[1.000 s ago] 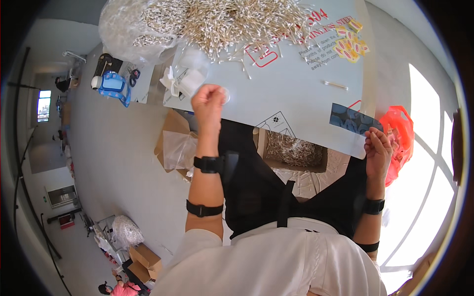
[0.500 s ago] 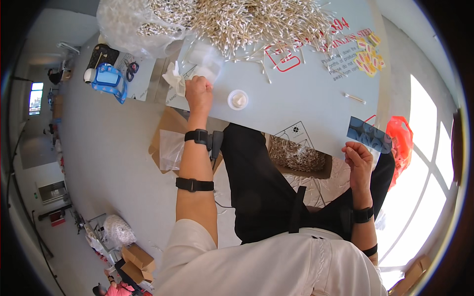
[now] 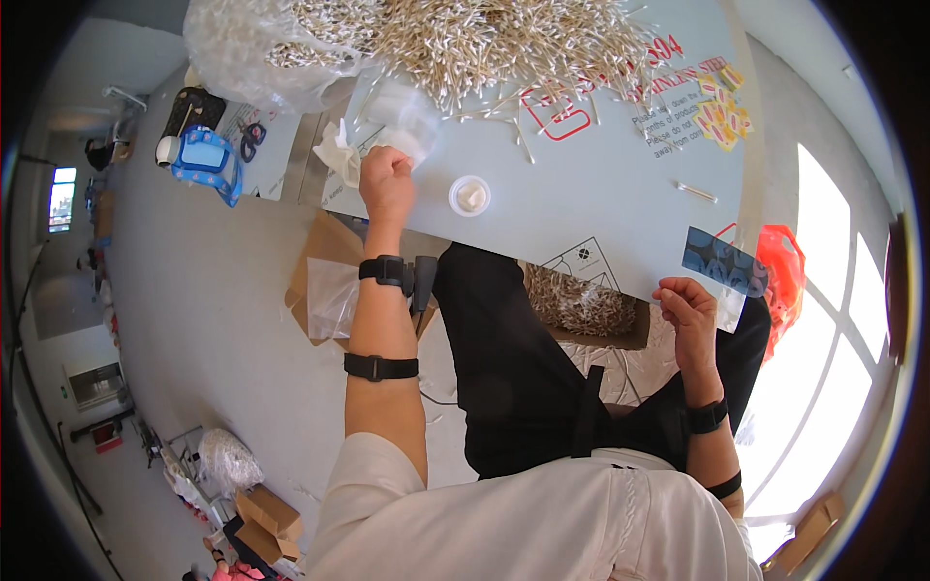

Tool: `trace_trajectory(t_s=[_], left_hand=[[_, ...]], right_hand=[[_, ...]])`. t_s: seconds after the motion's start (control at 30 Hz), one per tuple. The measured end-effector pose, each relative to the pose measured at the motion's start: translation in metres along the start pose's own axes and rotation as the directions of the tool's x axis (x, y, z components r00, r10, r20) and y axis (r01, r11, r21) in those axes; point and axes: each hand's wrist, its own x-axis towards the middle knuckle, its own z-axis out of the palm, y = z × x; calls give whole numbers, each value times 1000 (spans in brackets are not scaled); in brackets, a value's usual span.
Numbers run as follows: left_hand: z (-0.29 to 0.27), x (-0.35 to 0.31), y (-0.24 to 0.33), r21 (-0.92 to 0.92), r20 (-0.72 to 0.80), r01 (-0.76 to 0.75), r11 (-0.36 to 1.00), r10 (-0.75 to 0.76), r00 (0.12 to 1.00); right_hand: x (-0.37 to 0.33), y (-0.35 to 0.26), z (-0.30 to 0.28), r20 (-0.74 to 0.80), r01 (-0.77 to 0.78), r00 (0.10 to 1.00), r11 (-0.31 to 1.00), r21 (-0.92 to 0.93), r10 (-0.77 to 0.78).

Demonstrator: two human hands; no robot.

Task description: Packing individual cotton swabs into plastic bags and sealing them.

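Observation:
My left hand (image 3: 387, 189) is closed in a pinch at the near edge of some clear plastic bags (image 3: 402, 107) on the table. A crumpled white tissue (image 3: 337, 153) lies just left of it. To its right stands a small round white cup (image 3: 470, 197) with a pale lump inside. At the table's near edge my right hand (image 3: 690, 315) has thumb and forefinger pressed together; whatever is between them, if anything, is too small to make out. Beyond that hand lies a dark blue printed card (image 3: 725, 261). One cotton swab (image 3: 697, 192) rests farther back.
A big heap of cotton swabs (image 3: 484, 44) covers the far table beside a clear bag (image 3: 257, 58). Small yellow packets (image 3: 719, 118) lie far right. Under the table is a box of swabs (image 3: 581, 305); a red bag (image 3: 781, 276) hangs at right. Scissors (image 3: 253, 141) lie far left.
My right hand has shifted slightly left along the table edge, away from the blue card. My left hand stays at the clear bags, its pinch little changed.

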Motion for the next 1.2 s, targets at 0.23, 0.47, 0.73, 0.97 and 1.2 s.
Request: trace_trajectory(t_s=[0.23, 0.47, 0.73, 0.97, 1.2], left_hand=[[-28, 0, 35, -205, -178, -69, 976, 32, 984], [-24, -121, 195, -290, 281, -715, 636, 771, 572], [-10, -89, 139, -225, 86, -279, 934, 304, 949], [10, -55, 86, 365, 376, -360, 859, 218, 901], [8, -50, 89, 437, 418, -420, 796, 234, 878]], right_hand=[[1, -7, 11, 82, -97, 992, 993, 68, 91], [-8, -60, 83, 630, -671, 698, 619, 407, 342], [-19, -15, 62, 344, -430, 889, 809, 402, 302], [-25, -2, 39, 282, -408, 910, 771, 489, 303], [-36, -14, 29, 287, -328, 940, 720, 612, 184]])
